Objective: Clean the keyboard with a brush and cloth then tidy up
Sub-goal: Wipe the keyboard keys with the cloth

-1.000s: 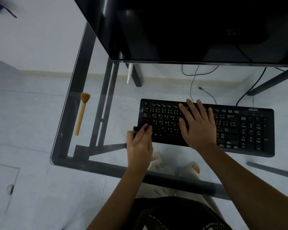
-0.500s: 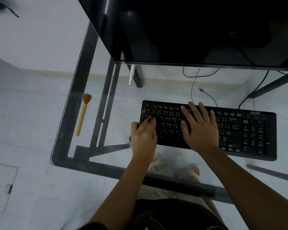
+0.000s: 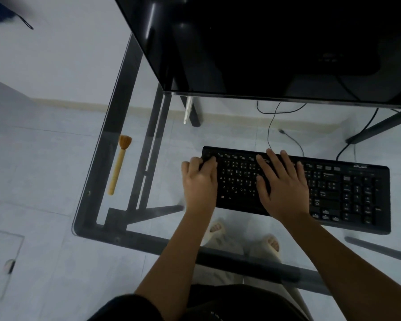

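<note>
A black keyboard (image 3: 347, 193) lies on the glass desk (image 3: 171, 242). My left hand (image 3: 200, 181) is curled at the keyboard's far left corner, fingers closed on what looks like a small dark cloth (image 3: 204, 163), mostly hidden by the fingers. My right hand (image 3: 283, 186) rests flat on the middle keys with fingers spread, holding nothing. A wooden brush (image 3: 118, 167) with tan bristles lies on the glass well left of the keyboard, bristles pointing away from me.
A large black monitor (image 3: 264, 42) overhangs the desk just behind the keyboard. Cables (image 3: 271, 126) trail on the floor under the glass. The desk's left edge (image 3: 97, 158) and dark frame run beside the brush. My feet show below the glass.
My left hand has slid from the keyboard's near left corner up along the left keys to its far left corner. My right hand has stayed flat on the keys.
</note>
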